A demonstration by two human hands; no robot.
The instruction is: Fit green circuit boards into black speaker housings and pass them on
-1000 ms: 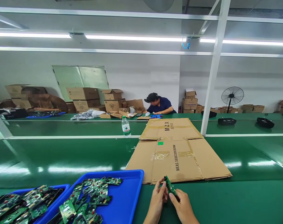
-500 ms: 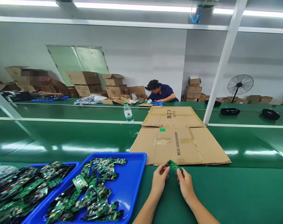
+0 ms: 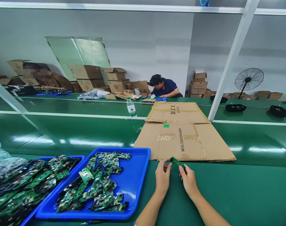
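A small green circuit board [image 3: 176, 162] is held up between my two hands, just above the green tabletop. My right hand [image 3: 189, 180] pinches its right end between thumb and fingers. At its left end, the fingers of my left hand [image 3: 163, 176] are bent around the edge and seem to grip it. To the left, a blue tray [image 3: 131, 194] carries many similar circuit boards [image 3: 105, 179]. A second blue tray [image 3: 80, 160], farther left, is heaped with more boards [image 3: 22, 191].
A flattened cardboard sheet [image 3: 171, 138] lies just beyond my hands. A water bottle [image 3: 131, 108] stands left of it. Clear plastic wrap [image 3: 6, 163] covers the far-left pile. Two co-workers sit across the benches. A slanted white post [image 3: 229, 66] rises at the right.
The camera view has tilted down slightly, so the scene sits higher in the picture. Both hands still have the circuit board, its position almost the same.
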